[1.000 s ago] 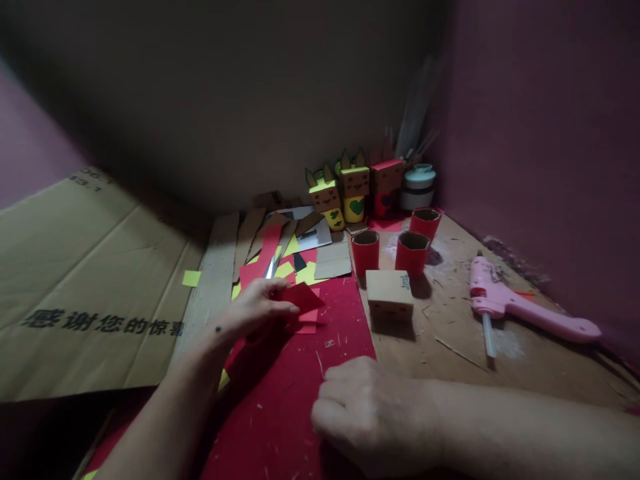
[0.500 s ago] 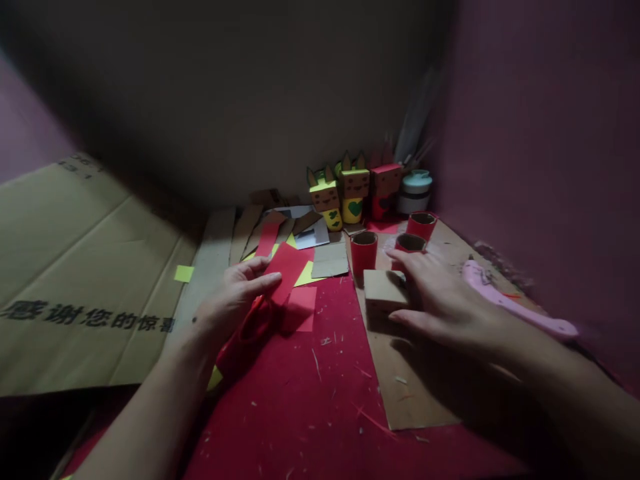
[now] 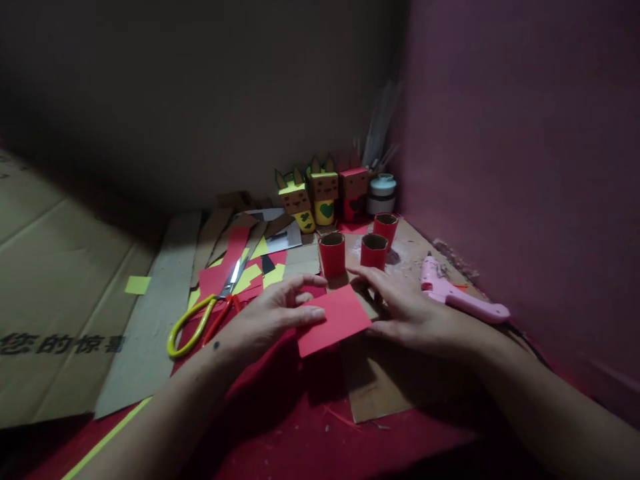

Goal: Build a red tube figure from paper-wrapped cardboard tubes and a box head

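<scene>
Behind red card (image 3: 336,321), cardboard block (image 3: 369,305) half-hidden

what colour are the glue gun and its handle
The glue gun and its handle are pink, seen in the head view.

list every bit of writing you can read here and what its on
"您的惊喜", on the big cardboard sheet at the left; the last character sits by a fold and is less clear.
Faint marks near that sheet's top left: too blurred and cut off to read.
Red paper, glue gun and lidded jar: no readable text.
Small cardboard box: mostly hidden, cannot tell.
</scene>
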`<action>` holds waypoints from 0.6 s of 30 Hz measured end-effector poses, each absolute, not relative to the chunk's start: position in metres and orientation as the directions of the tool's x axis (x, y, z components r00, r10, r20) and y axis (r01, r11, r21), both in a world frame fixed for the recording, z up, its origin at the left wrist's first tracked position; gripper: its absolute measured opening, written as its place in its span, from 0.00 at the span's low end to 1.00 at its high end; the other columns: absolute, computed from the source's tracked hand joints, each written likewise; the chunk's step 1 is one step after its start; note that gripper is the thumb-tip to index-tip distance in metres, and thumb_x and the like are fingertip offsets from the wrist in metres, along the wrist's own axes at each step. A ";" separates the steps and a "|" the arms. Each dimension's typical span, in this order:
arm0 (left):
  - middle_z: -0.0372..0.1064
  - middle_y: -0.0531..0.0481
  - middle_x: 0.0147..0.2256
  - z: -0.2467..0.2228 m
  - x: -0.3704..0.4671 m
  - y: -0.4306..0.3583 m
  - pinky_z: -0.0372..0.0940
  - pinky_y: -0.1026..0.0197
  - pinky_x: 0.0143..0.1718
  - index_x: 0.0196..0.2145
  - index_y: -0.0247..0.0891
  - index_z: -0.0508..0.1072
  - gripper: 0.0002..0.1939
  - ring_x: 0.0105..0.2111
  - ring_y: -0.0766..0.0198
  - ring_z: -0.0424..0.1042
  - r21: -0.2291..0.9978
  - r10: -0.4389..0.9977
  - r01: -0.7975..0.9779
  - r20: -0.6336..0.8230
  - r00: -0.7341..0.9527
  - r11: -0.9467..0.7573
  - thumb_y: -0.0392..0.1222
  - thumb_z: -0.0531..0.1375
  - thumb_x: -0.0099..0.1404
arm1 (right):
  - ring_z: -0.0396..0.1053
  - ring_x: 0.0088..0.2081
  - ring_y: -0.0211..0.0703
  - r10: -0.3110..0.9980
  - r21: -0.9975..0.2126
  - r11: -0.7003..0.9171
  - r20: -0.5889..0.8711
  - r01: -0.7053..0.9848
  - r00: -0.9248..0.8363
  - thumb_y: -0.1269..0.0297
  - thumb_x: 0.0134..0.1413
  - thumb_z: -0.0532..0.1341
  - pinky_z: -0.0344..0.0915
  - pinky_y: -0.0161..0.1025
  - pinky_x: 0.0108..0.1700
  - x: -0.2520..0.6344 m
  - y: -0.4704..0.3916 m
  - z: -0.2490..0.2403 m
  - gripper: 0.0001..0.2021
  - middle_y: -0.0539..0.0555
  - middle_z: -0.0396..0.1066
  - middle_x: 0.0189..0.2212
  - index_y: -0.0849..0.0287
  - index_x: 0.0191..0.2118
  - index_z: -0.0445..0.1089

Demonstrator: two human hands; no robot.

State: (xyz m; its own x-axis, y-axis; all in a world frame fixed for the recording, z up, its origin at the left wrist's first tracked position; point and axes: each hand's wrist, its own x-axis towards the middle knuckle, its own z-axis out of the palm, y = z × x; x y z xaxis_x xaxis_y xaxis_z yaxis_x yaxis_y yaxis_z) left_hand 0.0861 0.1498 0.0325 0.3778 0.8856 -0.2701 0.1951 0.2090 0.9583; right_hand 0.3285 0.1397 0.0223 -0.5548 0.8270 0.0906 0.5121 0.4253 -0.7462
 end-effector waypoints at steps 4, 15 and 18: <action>0.74 0.49 0.37 0.034 0.103 0.157 0.64 0.60 0.35 0.44 0.40 0.74 0.22 0.35 0.60 0.72 0.936 0.879 0.278 -0.311 0.362 0.217 0.44 0.71 0.51 | 0.60 0.63 0.57 0.832 -0.762 0.423 0.114 0.489 -0.543 0.71 0.54 0.64 0.65 0.53 0.60 0.328 0.142 0.018 0.39 0.68 0.56 0.64 0.62 0.69 0.48; 0.71 0.52 0.31 0.049 0.111 0.152 0.60 0.63 0.32 0.35 0.35 0.75 0.12 0.29 0.65 0.66 0.873 0.876 0.474 -0.315 0.365 0.117 0.46 0.66 0.57 | 0.59 0.61 0.54 0.820 -0.758 0.395 0.035 0.520 -0.571 0.68 0.49 0.69 0.61 0.54 0.61 0.337 0.140 0.028 0.42 0.61 0.60 0.61 0.57 0.68 0.52; 0.70 0.53 0.30 0.053 0.114 0.150 0.59 0.64 0.30 0.37 0.35 0.75 0.13 0.29 0.66 0.65 0.858 0.877 0.506 -0.310 0.367 0.091 0.46 0.65 0.58 | 0.62 0.57 0.52 0.824 -0.763 0.372 0.010 0.529 -0.567 0.67 0.52 0.68 0.64 0.51 0.58 0.336 0.140 0.032 0.35 0.60 0.63 0.58 0.57 0.65 0.57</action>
